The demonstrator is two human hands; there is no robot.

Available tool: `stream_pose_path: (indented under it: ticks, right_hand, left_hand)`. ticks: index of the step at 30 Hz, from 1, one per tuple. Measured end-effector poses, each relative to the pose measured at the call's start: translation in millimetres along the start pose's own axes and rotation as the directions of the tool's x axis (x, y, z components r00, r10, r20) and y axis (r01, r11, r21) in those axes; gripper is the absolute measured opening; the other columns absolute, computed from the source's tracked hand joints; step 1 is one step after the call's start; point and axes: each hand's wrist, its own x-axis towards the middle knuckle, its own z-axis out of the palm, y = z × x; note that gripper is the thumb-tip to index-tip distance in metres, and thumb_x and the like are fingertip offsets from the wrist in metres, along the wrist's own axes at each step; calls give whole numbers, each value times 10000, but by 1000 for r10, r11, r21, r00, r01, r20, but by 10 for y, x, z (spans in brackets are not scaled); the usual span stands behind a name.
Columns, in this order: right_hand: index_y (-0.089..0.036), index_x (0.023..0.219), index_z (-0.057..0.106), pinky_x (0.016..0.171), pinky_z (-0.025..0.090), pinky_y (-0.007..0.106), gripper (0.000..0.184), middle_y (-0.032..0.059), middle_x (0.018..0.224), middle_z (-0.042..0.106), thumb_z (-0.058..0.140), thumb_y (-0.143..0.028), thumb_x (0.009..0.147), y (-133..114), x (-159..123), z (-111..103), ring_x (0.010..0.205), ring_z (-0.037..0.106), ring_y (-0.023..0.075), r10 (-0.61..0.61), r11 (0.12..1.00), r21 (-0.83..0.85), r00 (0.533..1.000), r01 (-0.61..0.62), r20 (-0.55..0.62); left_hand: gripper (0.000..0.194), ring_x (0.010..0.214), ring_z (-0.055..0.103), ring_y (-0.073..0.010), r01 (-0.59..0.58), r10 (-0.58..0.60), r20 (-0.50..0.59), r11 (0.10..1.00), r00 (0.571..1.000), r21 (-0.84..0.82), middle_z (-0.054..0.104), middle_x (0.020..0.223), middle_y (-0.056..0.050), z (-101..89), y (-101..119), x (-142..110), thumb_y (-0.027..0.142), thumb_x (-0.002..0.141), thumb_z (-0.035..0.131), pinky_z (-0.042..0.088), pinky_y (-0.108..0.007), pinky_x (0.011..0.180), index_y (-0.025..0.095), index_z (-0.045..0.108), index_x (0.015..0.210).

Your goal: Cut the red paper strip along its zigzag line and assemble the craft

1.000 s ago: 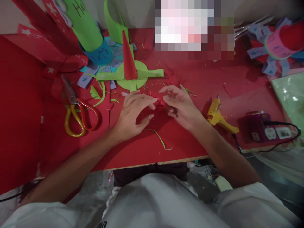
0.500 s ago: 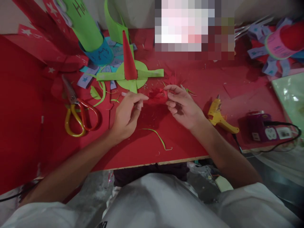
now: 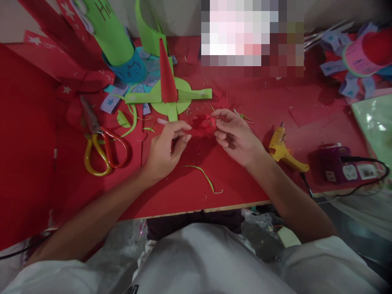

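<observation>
My right hand (image 3: 234, 132) pinches a small piece of red paper with cut, fringed edges (image 3: 203, 122) between thumb and fingertips. It hovers over the middle of the red tabletop. Just left of the paper is my left hand (image 3: 170, 143), its thumb and index finger parted and nothing visible between them. Beyond my hands stands a narrow red paper cone (image 3: 168, 81) on a green paper disc (image 3: 156, 107) with green strips reaching out from it.
Scissors (image 3: 102, 143) with yellow and orange handles lie to the left. At right are a yellow glue gun (image 3: 283, 151) and a purple power box (image 3: 335, 163) with a cable. Decorated paper tubes, one green (image 3: 113, 36) and one pink (image 3: 357, 59), stand behind. Green paper scraps (image 3: 203, 174) are scattered about.
My left thumb and index finger have parted, with the thumb lower than before. My right hand stays at the red paper, almost unmoved.
</observation>
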Motion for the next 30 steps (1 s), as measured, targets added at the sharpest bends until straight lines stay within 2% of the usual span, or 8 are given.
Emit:
stream_pose_path:
  ticks: [3,7,12,21,26,30]
  right_hand:
    - [-227,1054,659,454,357,165,386,-93,735,525,946,-327,817,2,-1,5,567,478,49,-15,1000,2,1000,15,4]
    - [-234,1060,657,464,371,169,400,-92,741,525,952,-338,811,-1,-6,0,575,488,53,-18,1000,-5,1000,18,6]
    - [-237,1057,659,472,384,170,413,-92,739,521,965,-343,800,-9,-11,-12,576,489,53,-37,999,10,999,37,6]
    - [-241,1052,651,468,373,177,408,-90,739,526,959,-346,806,-14,-6,-7,576,488,57,-36,999,-8,999,36,-6]
    - [-248,1051,649,465,361,189,385,-88,738,520,939,-339,815,-29,-20,20,579,490,64,-18,1000,-27,999,17,-44]
    - [-248,1040,637,465,361,190,381,-87,735,513,939,-329,823,-47,-22,31,574,484,66,-13,1000,-28,999,12,-40]
  left_hand:
    - [207,820,729,-115,28,-28,2,1000,1000,5,728,914,19,4,-17,5,234,1073,648,580,-241,815,223,619,1278]
    - [241,954,739,-158,13,-12,-15,1000,1000,24,759,1039,-27,13,-33,31,244,1061,667,610,-311,924,215,642,1299]
    - [256,926,719,-150,-32,31,-18,998,999,-45,736,1014,-23,26,-30,70,177,1046,663,617,-305,903,211,654,1300]
    - [257,915,652,-172,-75,77,26,993,997,-92,646,995,-46,-1,-38,84,246,1099,587,590,-333,857,248,621,1354]
    - [243,772,622,-151,44,-29,96,987,995,-153,594,919,-20,-9,-35,25,328,1145,487,556,-302,725,271,575,1364]
    - [224,694,604,-130,102,-86,127,987,988,-127,612,866,2,0,-19,-21,375,1143,508,511,-271,669,262,573,1325]
